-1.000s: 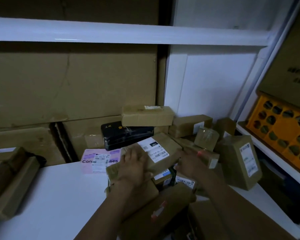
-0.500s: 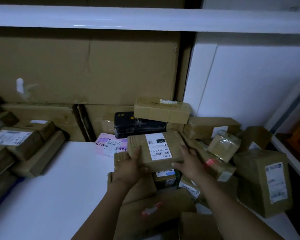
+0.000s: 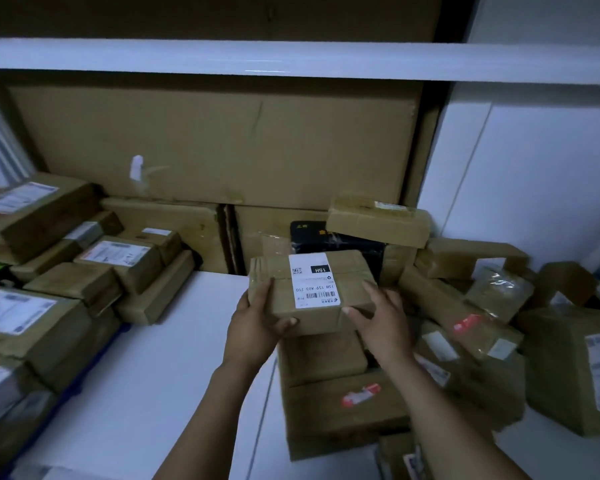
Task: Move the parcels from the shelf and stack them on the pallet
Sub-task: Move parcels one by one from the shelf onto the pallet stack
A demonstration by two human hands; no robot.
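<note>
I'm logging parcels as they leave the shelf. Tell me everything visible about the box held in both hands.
The held parcel is a flat brown cardboard box, taped. A white label with a barcode and a black "15H" patch crosses its top, text sideways. It sits roughly level above other parcels on the shelf. The left hand grips its left edge, the right hand its right edge; contact with boxes beneath is unclear.
</note>
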